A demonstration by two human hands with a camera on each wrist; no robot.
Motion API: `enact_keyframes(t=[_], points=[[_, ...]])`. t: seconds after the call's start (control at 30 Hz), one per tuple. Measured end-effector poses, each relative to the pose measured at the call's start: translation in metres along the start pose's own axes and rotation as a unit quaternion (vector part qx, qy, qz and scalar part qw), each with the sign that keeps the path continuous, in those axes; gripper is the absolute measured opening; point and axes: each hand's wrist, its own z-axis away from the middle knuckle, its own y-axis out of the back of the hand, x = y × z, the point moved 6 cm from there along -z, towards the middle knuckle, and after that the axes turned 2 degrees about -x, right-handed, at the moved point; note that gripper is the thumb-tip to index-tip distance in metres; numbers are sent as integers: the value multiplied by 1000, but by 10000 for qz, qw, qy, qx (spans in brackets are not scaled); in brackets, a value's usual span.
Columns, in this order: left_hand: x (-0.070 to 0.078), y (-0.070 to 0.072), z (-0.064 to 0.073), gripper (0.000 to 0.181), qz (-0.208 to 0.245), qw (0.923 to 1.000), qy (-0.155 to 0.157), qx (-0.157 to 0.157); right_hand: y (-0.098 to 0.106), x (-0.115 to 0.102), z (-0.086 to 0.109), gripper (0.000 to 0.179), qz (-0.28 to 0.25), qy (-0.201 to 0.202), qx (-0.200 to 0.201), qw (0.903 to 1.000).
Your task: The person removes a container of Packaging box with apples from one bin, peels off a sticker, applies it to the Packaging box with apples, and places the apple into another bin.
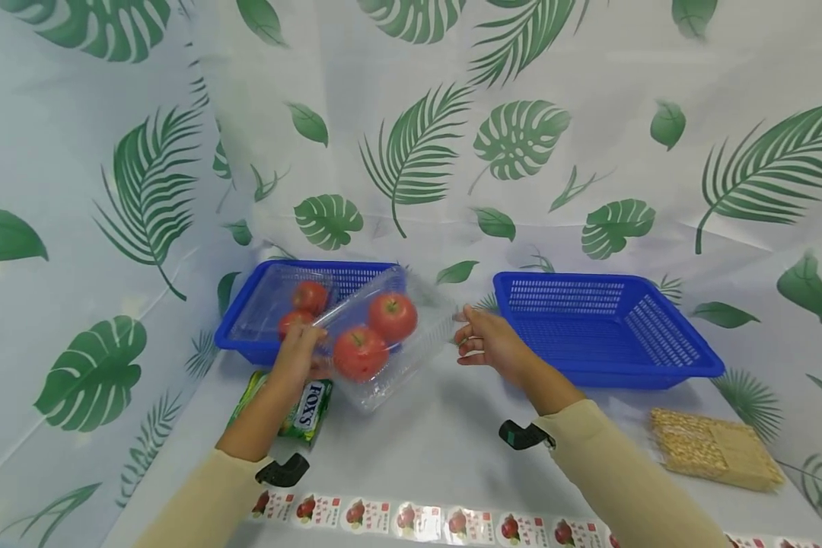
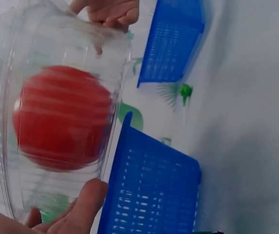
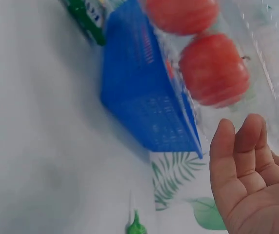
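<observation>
The left hand pinches one end of a clear box with two apples inside, tilted above the bench by the left basket's near right corner. The right hand, fingers loosely spread, is at the box's other end, contact unclear. A label strip lies along the front edge.

We are seeing the left forearm hiding part of a green packet, the right sleeve covering part of a sticker strip, and the right wrist view's top edge cropping one apple.
</observation>
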Motion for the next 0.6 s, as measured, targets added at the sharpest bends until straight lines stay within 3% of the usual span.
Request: enact_keyframes(t=[0.23,0.6], points=[[-5,-3,5,25,-348,9981,-219,-448,8,19,16,71,512,-223,66,9984],[-6,-2,8,24,-498,9935,-316,-970,1,25,39,64,476,-124,257,9985]])
